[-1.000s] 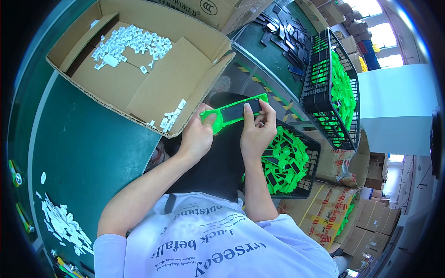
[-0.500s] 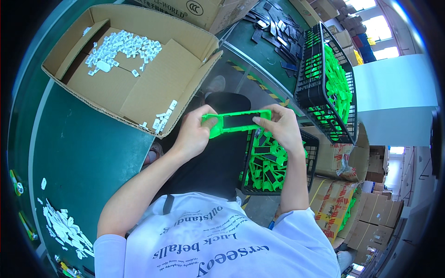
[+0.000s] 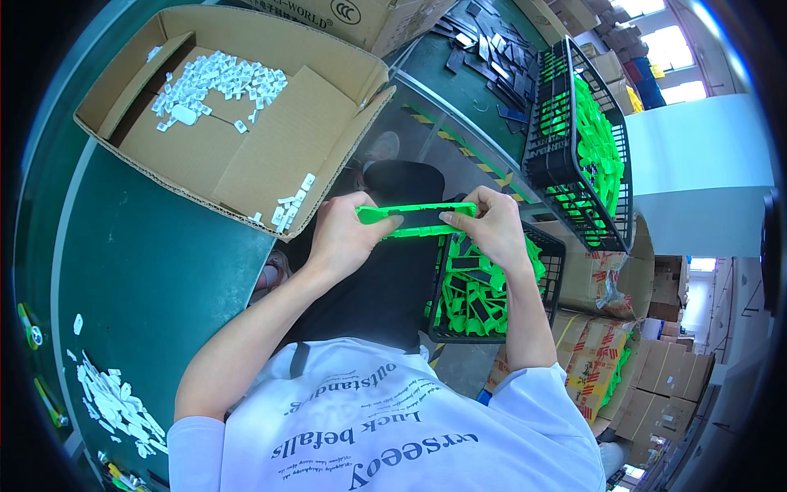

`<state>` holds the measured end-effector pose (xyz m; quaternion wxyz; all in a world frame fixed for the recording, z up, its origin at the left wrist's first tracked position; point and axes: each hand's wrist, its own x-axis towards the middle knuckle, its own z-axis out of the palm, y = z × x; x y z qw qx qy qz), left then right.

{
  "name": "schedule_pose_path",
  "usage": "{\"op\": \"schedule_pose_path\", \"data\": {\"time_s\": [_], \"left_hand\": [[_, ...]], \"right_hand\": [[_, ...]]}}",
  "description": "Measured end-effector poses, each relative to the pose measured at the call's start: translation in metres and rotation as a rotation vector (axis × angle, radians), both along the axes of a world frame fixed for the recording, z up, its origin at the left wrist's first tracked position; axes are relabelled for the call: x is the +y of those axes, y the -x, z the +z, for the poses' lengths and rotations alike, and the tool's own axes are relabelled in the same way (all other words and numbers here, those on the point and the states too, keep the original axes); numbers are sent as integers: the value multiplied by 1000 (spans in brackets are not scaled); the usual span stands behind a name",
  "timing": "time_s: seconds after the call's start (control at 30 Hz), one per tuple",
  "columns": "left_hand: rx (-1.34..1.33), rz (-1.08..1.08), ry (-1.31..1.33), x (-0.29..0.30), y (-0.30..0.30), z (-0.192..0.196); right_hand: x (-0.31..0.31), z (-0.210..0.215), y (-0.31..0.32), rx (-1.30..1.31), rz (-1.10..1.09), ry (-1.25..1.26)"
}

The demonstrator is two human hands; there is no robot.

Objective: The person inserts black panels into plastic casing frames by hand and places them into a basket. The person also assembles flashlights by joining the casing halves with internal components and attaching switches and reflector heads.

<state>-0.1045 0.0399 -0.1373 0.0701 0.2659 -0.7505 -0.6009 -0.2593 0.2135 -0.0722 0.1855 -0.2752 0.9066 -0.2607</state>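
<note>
Between my two hands, above my lap, is a long green plastic frame (image 3: 418, 232) with a dark strip (image 3: 422, 219) along its middle. My left hand (image 3: 348, 234) grips its left end, the thumb lying over the dark strip. At the right end my right hand (image 3: 493, 225) pinches the frame, thumb on the strip and fingers behind. Just below and right of the frame stands a black crate (image 3: 551, 262) holding many green frames (image 3: 475, 287), several with dark strips in them.
An open cardboard box (image 3: 270, 156) with small white parts (image 3: 217, 82) sits on the green table (image 3: 147, 246) to my left. White pieces (image 3: 115, 406) lie nearer me. Another black crate (image 3: 548, 156) of green parts stands far right, beside loose dark strips (image 3: 500, 70).
The green frame has tilted so its inner side faces differently. My left thumb has slid right onto the dark strip, and my right hand has shifted slightly left.
</note>
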Motion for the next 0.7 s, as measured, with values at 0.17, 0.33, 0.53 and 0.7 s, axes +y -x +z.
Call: {"op": "schedule_pose_path", "data": {"time_s": [0.17, 0.33, 0.53, 0.7], "left_hand": [[-17, 39, -57, -1, 1, 7], [3, -12, -47, 0, 1, -4], [81, -22, -114, 7, 1, -5], [-2, -183, -93, 15, 4, -16]], "right_hand": [[4, -6, -16, 23, -46, 18], [15, -11, -15, -94, -82, 115], [127, -66, 14, -510, -449, 219], [192, -71, -17, -410, -375, -805]]}}
